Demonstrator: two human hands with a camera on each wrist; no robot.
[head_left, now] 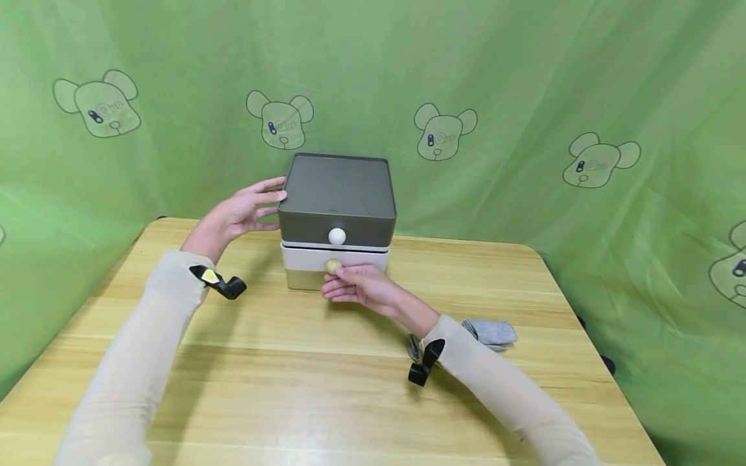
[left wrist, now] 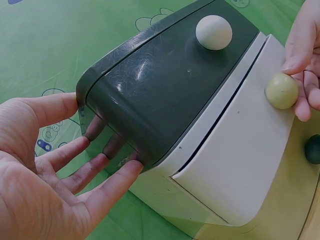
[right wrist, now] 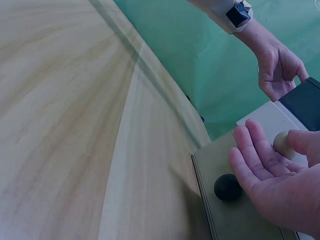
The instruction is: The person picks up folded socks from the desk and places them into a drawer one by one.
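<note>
Inspected from left to right. Found first the left grip, straight and spread, with fingertips touching the near side of the drawer box. Located the box on the table, just right of the left grip, directly beyond the right one. Judged steadied on one side only; could twist or slide if tugged hard, for want of any hold on the far side. Recorded as upright and facing the person, with the white knob, yellow knob and green knob pointing that way. Unable to state a long axis, given a near-square top. Found the right grip clamped on the yellow knob, between thumb and fingers. Could slip off, owing to the round shape; could also jam the white drawer through a skewed pull. Noted lastly, right of the right grip and nearer the person, a folded cloth, partly hidden by the sleeve; could be dragged by a low forearm.
</note>
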